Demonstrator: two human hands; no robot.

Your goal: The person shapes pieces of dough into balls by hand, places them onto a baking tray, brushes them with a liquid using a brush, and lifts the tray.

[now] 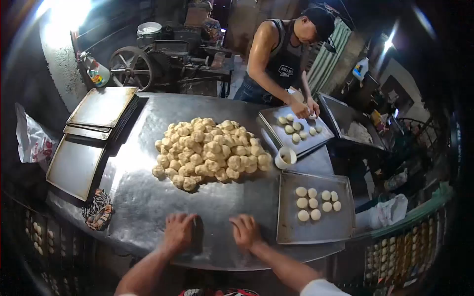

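- Your left hand (178,231) is palm-down at the metal table (140,192); I cannot tell its grip.
- Your right hand (245,231) is likewise, nearer the tray (316,234); dough lumps (211,154) heap beyond both.

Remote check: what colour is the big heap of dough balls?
The heap is pale, creamy yellow; it shows best in the head view.

So this whole setup sits on a shiny silver metal table (140,190): a massive heap of lumpy, pale-tan dough balls (210,150) in the middle, stacked rectangular metal pans (74,167) plus a crumpled black-and-white patterned cloth (97,209) on the left, and a shallow square metal tray (316,234) on the right.
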